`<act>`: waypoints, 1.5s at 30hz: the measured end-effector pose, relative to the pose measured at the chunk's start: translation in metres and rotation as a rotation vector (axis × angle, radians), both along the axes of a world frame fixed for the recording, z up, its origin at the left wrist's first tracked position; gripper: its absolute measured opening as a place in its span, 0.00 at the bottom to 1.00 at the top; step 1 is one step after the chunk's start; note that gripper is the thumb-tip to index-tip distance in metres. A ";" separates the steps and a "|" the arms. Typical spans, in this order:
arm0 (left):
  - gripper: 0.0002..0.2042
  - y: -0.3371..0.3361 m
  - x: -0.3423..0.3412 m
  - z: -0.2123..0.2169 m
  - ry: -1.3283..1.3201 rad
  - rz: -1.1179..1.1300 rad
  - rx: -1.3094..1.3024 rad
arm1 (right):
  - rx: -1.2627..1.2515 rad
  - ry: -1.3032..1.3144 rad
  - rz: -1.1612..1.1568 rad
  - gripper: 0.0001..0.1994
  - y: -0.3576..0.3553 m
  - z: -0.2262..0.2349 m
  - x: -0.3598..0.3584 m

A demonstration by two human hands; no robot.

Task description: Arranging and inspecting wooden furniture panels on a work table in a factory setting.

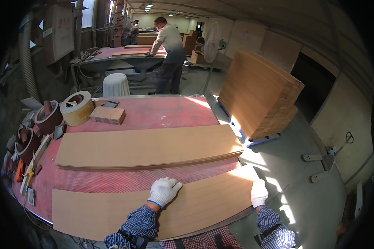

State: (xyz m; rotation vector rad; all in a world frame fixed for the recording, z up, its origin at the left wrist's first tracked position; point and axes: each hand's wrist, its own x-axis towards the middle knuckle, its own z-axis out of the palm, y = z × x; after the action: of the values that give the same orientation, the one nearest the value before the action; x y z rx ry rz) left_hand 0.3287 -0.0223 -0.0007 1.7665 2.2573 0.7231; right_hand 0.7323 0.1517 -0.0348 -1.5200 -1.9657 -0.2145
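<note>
A long, light-brown wooden board [112,211] lies along the near side of the table. My left hand [164,191], in a white knit glove, rests on it near its far edge, thumb spread from the fingers. At the board's right end, my right hand [259,193], in a matching glove, is closed round the edge; its fingertips are partly hidden. Beyond this board, a low stack of similar wooden boards [149,147] lies roughly parallel to it, touched by neither hand.
The red-topped table [153,112] holds a brick-like block [108,115], a wide yellowish roll [77,108] and brown abrasive-looking rolls [49,117]. A tall stack of boards [257,95] stands on a blue pallet [257,141] at right. A co-worker [170,45] bends over another table ahead.
</note>
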 end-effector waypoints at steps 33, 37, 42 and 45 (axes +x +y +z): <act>0.18 -0.011 -0.008 -0.009 -0.043 -0.017 0.117 | -0.123 -0.348 -0.075 0.09 -0.011 0.017 -0.025; 0.18 -0.004 -0.005 0.002 -0.046 0.049 0.045 | -0.078 -0.260 -0.100 0.08 -0.003 0.010 -0.021; 0.18 0.009 0.003 0.001 -0.069 0.017 0.031 | 0.038 -0.173 -0.116 0.10 -0.007 0.015 -0.007; 0.17 0.001 -0.006 -0.002 -0.029 0.029 0.021 | 0.007 -0.178 -0.080 0.09 -0.010 0.010 -0.014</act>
State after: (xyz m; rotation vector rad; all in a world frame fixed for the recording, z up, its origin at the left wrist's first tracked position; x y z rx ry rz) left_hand 0.3225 -0.0212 -0.0025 1.7250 2.2691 0.7756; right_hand 0.7179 0.1412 -0.0243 -1.6250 -2.0385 -0.4031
